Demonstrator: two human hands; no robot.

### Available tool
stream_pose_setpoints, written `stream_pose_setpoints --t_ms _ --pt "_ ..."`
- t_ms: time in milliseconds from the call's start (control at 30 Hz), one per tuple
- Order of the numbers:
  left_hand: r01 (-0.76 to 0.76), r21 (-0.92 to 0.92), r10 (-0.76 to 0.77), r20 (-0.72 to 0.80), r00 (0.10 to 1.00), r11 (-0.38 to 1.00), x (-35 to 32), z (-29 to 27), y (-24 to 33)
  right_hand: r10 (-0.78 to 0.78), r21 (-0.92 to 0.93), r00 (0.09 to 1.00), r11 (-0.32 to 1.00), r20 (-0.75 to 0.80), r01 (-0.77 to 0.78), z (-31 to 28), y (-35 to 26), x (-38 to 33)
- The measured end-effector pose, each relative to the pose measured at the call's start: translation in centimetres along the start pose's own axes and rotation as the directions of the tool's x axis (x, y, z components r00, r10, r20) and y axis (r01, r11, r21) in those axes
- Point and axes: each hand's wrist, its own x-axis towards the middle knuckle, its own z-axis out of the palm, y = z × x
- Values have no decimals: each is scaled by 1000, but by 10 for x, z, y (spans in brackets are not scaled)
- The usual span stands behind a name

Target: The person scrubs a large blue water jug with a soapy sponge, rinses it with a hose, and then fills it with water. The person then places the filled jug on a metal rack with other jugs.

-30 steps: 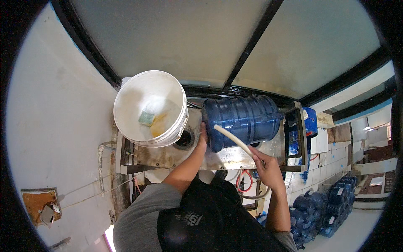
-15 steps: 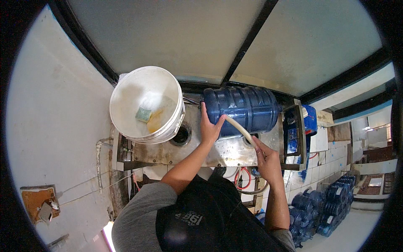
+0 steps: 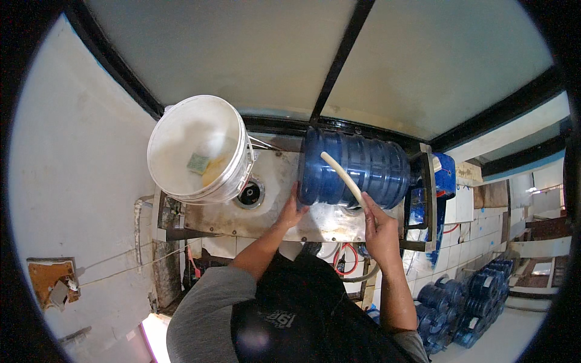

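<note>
A blue water jug (image 3: 357,166) lies on its side on the metal counter, its base toward the left. My left hand (image 3: 292,212) touches the near lower edge of that base, fingers stretched along it and thumb apart. In front of the jug, my right hand (image 3: 381,233) is closed round a pale hose (image 3: 342,171). The hose's free end points up and left across the jug's side; no water shows coming from it. Left of the jug stands a white bucket (image 3: 242,175) with a green sponge (image 3: 198,163) and a yellowish piece (image 3: 213,170) in it.
A round drain (image 3: 250,193) sits in the counter (image 3: 272,221) between bucket and jug. A metal frame (image 3: 431,199) rises at the counter's right end. Frosted panels (image 3: 242,54) stand behind. Several blue jugs (image 3: 472,296) are stacked on the floor at right.
My left hand has come off the hose and slid down to the base's near edge. The hose end is now free, still in my right hand. The view has shifted slightly.
</note>
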Motion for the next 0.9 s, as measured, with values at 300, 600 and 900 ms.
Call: stream_pose_setpoints --t_ms 300,600,900 --pt "260 157 -234 -168 958 953 135 8 193 44 60 999 997 -9 -43 -40 23 -2" --pt "366 135 -323 -265 909 921 122 14 209 229 11 929 972 -290 -236 -129 116 -30" --pt "363 112 -320 -285 903 925 135 17 188 196 -44 921 974 -338 -223 -132 144 -7"
